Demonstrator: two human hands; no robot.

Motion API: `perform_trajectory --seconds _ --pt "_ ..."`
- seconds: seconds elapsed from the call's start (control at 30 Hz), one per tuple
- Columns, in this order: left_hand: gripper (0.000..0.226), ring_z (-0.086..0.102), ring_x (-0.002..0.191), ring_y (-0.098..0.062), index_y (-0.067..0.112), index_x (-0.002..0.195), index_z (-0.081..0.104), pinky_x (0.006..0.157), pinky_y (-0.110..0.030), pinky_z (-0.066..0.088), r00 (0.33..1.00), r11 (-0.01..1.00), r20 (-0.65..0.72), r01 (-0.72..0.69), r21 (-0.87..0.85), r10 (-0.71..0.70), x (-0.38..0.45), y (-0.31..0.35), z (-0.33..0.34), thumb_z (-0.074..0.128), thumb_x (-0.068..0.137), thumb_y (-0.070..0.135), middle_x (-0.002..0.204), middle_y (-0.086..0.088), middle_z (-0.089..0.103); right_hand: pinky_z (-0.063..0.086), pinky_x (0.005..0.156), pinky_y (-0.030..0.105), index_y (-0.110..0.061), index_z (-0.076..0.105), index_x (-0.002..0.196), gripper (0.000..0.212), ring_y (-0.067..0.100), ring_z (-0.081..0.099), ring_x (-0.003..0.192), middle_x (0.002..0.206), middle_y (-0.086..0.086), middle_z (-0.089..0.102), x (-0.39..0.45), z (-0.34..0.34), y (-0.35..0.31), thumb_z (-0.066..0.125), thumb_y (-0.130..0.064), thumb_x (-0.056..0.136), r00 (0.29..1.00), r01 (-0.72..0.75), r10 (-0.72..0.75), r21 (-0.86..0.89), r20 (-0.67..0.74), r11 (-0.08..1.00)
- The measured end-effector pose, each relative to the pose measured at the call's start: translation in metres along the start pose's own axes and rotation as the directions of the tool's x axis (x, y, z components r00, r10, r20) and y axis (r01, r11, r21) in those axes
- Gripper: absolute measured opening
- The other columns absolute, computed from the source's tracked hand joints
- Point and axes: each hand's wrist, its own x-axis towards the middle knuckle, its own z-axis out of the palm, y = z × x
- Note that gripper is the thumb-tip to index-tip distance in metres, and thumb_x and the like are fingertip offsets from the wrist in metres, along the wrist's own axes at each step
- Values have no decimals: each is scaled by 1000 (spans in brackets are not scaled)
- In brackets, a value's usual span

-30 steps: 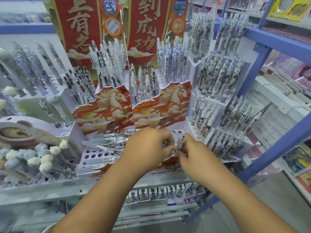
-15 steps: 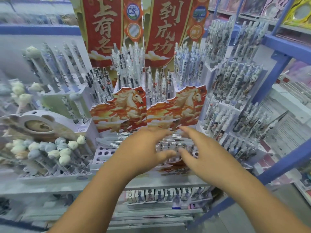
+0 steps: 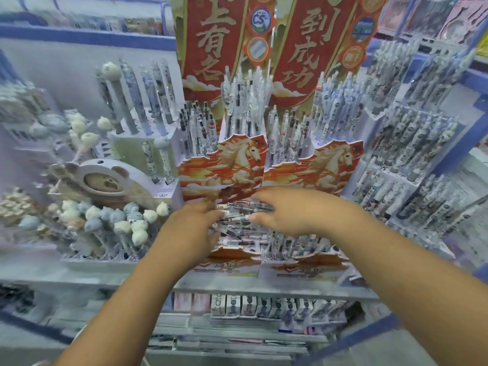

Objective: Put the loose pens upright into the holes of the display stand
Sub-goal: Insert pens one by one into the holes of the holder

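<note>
A red and white display stand with horse pictures fills the middle of the shelf, its upper tiers full of upright pens. On its lowest tier lies a heap of loose pens on their sides. My left hand rests on the left side of the heap, fingers curled around pens. My right hand reaches over the heap from the right with fingers spread, fingertips touching the pens. A few pens stand upright just under my right hand. The view is blurred by motion.
Left of the stand is a display of bear-topped pens and a round bear sign. More pen racks rise at the right behind a blue shelf post. Small boxes line the shelf edge below.
The view has shifted left and blurred. Both hands moved up and left over the heap; my right hand opened from a pinch and now spreads over the loose pens.
</note>
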Motion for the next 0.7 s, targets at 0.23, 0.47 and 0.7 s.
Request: perform_trajectory --seconds 0.23,0.47,0.7 --pt "29 51 119 -25 30 115 71 91 -41 51 1000 998 -19 -26 -55 25 10 -11 3 71 86 35 126 0 58 60 92 44 -15 73 119 28 31 67 113 130 9 69 32 1 -16 60 -16 94 996 -86 86 -115 -7 990" --pt "23 61 106 -28 18 107 75 86 -40 51 985 992 -122 -124 8 124 15 -12 3 68 90 32 110 -3 67 60 79 37 -14 77 104 17 25 69 99 109 4 74 45 -3 -8 69 -13 90 997 -25 38 -204 61 979" --pt "12 58 88 -5 27 102 69 82 -23 47 971 876 -239 -100 -472 -19 -3 -5 -21 68 91 31 95 18 60 47 59 30 -22 69 88 2 16 58 75 81 -10 63 37 -1 4 71 -22 89 996 67 -77 -169 -54 983"
